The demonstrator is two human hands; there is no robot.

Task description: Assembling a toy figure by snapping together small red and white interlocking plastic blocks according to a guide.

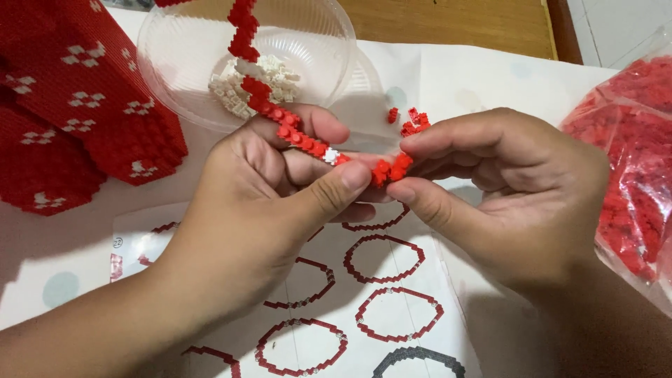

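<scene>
My left hand (pixel 262 199) grips a long chain of tiny red bricks (pixel 290 133) with a white brick near its lower end; the chain rises up past the bowl and out of the top of the view. My right hand (pixel 504 185) pinches the chain's lower end (pixel 390 169) between thumb and forefinger, right beside my left thumb. Both hands hover over a printed sheet (pixel 381 294) showing red ring-shaped diagrams.
A clear plastic bowl (pixel 175 63) holding small white bricks stands behind the hands. A large red brick-built block with white patterns (pixel 77 98) lies at left. A clear bag of red bricks (pixel 637 161) sits at right. A few loose red bricks (pixel 413 122) lie on the white cloth.
</scene>
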